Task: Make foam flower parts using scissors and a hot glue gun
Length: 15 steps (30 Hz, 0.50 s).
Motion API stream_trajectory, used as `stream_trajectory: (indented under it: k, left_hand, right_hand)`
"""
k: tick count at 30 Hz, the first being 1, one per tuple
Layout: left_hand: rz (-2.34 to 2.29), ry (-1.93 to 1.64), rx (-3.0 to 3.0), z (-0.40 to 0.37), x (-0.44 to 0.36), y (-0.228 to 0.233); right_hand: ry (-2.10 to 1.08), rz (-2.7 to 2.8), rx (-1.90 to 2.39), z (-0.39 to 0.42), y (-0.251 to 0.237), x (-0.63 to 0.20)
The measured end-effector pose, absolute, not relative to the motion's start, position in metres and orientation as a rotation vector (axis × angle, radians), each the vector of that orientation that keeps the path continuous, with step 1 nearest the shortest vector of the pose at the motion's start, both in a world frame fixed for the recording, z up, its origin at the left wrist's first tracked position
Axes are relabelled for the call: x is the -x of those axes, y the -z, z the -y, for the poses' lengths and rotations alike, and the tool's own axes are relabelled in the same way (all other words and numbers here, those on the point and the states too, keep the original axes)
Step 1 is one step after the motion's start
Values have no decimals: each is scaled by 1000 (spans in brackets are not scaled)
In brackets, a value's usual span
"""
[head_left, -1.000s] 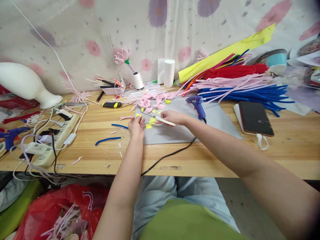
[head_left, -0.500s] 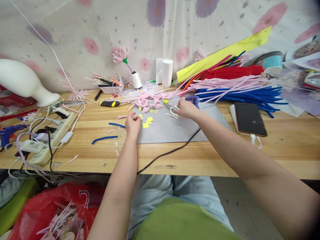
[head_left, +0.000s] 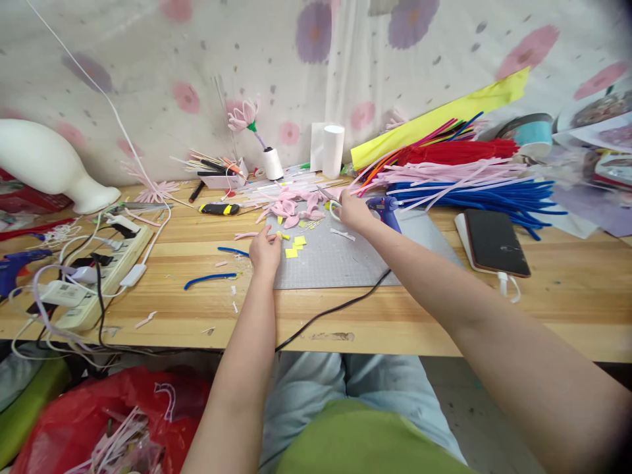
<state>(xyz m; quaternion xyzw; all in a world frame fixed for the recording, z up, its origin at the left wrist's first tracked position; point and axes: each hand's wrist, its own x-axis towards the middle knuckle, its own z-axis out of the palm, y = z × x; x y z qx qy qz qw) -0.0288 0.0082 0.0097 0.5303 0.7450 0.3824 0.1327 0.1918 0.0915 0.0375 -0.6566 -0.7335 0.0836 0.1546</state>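
Observation:
My left hand [head_left: 265, 250] is at the left edge of the grey cutting mat [head_left: 336, 270], thumb and fingers pinched on a small yellow piece [head_left: 283, 236]. Several yellow squares [head_left: 295, 248] lie on the mat just right of it. My right hand [head_left: 353, 210] is closed around scissors [head_left: 335, 209] with pale handles; their blades point up and left. Pink fuzzy petals [head_left: 291, 207] are heaped beyond both hands. A blue-purple glue gun [head_left: 388, 212] lies right beside my right hand. White strips [head_left: 342, 234] are on the mat below the scissors.
Bundles of blue pipe cleaners [head_left: 474, 197] and pink ones [head_left: 449, 172] fill the back right. A phone [head_left: 496, 242] lies at the right. Left are a power strip [head_left: 111, 276] and a utility knife [head_left: 218, 209]. A black cable [head_left: 336, 304] crosses the table front.
My right hand has drawn slightly left with the scissors, leaving more of the glue gun in sight. My left hand remains near the yellow squares, its yellow piece showing more clearly. The view has shifted slightly.

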Motion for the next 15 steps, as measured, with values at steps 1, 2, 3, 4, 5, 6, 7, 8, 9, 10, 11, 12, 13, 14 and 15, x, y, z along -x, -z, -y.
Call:
stream_trajectory:
  k: [1, 2, 3, 4, 5, 6, 7, 8, 9, 10, 11, 12, 13, 14, 15]
  left_hand:
    - [-2158, -1135, -1520, -8, 29, -10]
    - [-2154, -1157, -1503, -8, 29, -9]
    - [-2148, -1177, -1491, -8, 29, -9]
    - [-2141, -1195, -1486, -8, 29, -9]
    - [-2135, -1211, -1485, -8, 29, -9]
    - [-2133, -1227, -1485, -8, 28, -8]
    - [-2130, -1245, -1484, -8, 28, -8]
    - [-2125, -1265, -1480, -8, 28, -8]
    - [-2118, -1287, -1472, -8, 27, -7]
    - [-2109, -1308, -1462, -8, 27, -6]
    - [-2099, -1326, -1450, -8, 27, -5]
    - [-2088, -1341, -1432, -9, 27, -4]
    - [-2072, -1362, -1403, -9, 27, -3]
    - [-2044, -1396, -1361, -10, 26, -3]
    - [-2002, -1445, -1308, -11, 26, -2]
  right_hand:
    - [-249, 2087, 1859, -90, -36, -192]
    - [-262, 2069, 1830, -87, -35, -192]
    - [-276, 2045, 1795, -85, -34, -193]
    - [-294, 2016, 1755, -82, -33, -194]
    - [-315, 1981, 1715, -80, -33, -196]
    - [-341, 1940, 1678, -79, -32, -197]
    - [-370, 1894, 1644, -78, -32, -199]
    - [-399, 1849, 1610, -77, -33, -200]
    - [-429, 1814, 1572, -76, -34, -200]
    - [-458, 1792, 1532, -75, -35, -199]
    - [-487, 1789, 1484, -74, -37, -197]
    - [-518, 1807, 1431, -72, -40, -194]
    - [-546, 1841, 1379, -70, -42, -189]
    - [-571, 1886, 1330, -67, -45, -183]
    - [-586, 1940, 1286, -64, -49, -177]
